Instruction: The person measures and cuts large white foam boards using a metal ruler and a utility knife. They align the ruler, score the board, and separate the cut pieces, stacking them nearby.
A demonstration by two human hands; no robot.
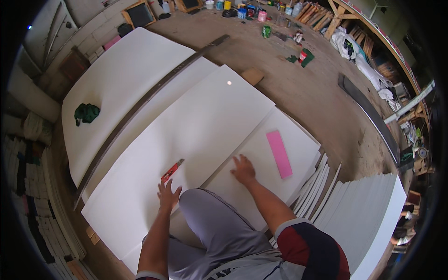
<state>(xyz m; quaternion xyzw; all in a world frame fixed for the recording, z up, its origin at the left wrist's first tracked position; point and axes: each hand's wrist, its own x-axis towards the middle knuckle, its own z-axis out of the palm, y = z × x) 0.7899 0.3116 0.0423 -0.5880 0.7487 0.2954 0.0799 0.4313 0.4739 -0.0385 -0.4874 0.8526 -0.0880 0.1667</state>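
My left hand has its fingers spread and empty over a large white sheet. Just beyond its fingertips lies a red utility knife, its tip pointing up to the right. My right hand, also with fingers apart, rests at or just above a second white sheet, close to the first sheet's right edge. A flat pink strip lies to the right of that hand. My bent knee in grey trousers is between my two arms.
A long dark bar lies across the white sheets on the left, and a dark green cloth sits beyond it. Stacked white boards stand at the right. Paint cans and clutter line the far floor. Another dark board lies far right.
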